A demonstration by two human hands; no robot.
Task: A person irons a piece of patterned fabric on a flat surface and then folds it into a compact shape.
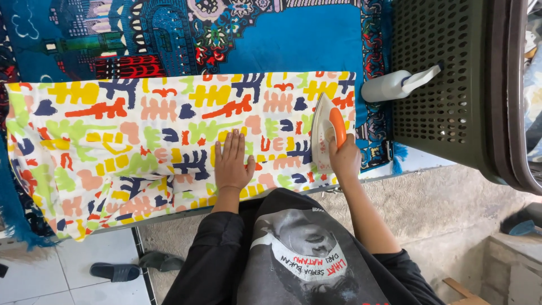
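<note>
Blue patterned rug (293, 45) fills the upper frame; its left and top run out of view. Over it, centre-left, lies the printed cloth (141, 135), white with yellow, green, red and navy shapes; its lower left corner hangs off the edge, folds hard to read. Dark green perforated laundry basket (440, 90) at upper right, cut off by the frame. My left hand (232, 164) lies flat on the cloth at centre, fingers straight and close together. My right hand (345, 158) is wrapped around the orange handle of the white iron (324, 133), right of centre, soleplate hidden against the cloth. White spray bottle (395, 85) lies beside the basket.
</note>
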